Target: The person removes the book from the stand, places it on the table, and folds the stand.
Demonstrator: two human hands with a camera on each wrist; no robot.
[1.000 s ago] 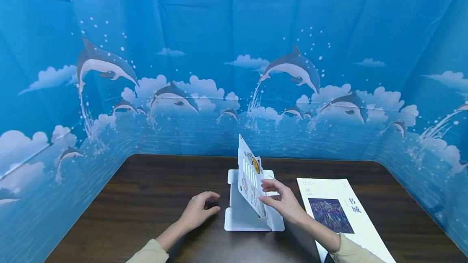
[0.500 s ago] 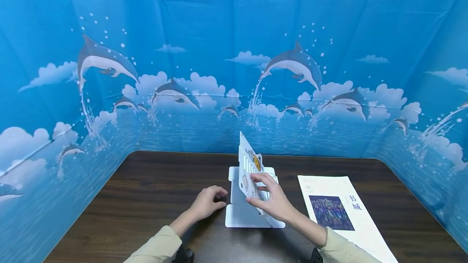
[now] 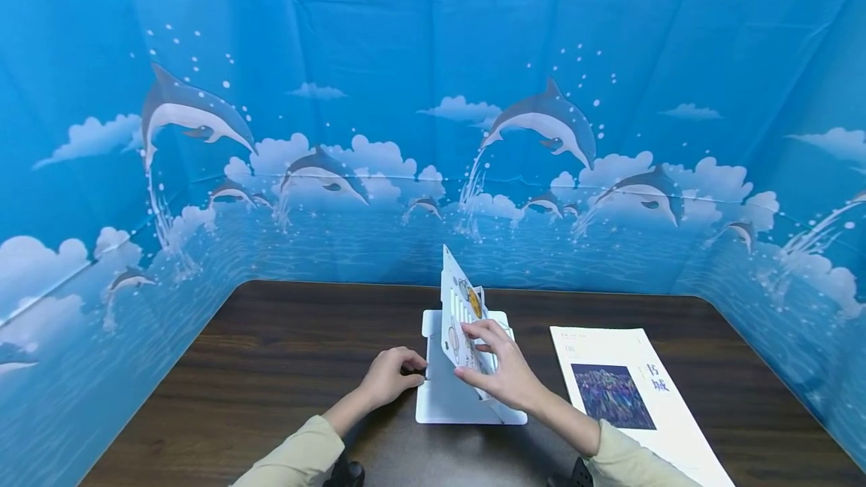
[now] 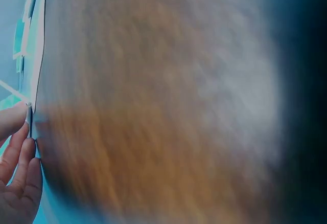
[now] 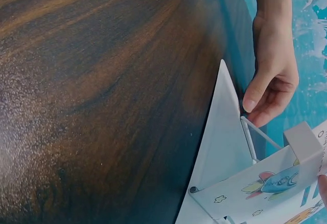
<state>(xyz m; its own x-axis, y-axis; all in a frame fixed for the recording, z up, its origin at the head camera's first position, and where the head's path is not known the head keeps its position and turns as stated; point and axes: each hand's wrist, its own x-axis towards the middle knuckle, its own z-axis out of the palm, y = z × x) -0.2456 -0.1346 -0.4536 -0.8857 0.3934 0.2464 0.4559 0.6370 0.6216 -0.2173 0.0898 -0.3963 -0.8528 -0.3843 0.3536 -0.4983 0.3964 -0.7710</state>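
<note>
A white folding book stand (image 3: 449, 397) with cartoon prints stands part-opened on the table, its slotted panel (image 3: 455, 307) tilted up from the flat base. My left hand (image 3: 391, 378) is at the base's left edge. In the left wrist view, thumb and fingertips (image 4: 14, 119) pinch the stand's edge beside the end of a thin wire support. The right wrist view also shows this wire support (image 5: 249, 141), with the left thumb close to its end. My right hand (image 3: 502, 370) holds the printed panel, thumb by its near edge and fingers bent over its face; their exact contact is partly hidden.
A white magazine (image 3: 609, 352) with a dark colourful picture lies to the right, partly under the right forearm. Dark wood tabletop (image 3: 291, 352) surrounds the stand. A blue dolphin-print cloth (image 3: 379, 111) hangs behind and at the sides.
My left hand has moved right to the base's left edge. My right hand has shifted left from the panel's lower right side onto its face. The panel's tilt looks about the same.
</note>
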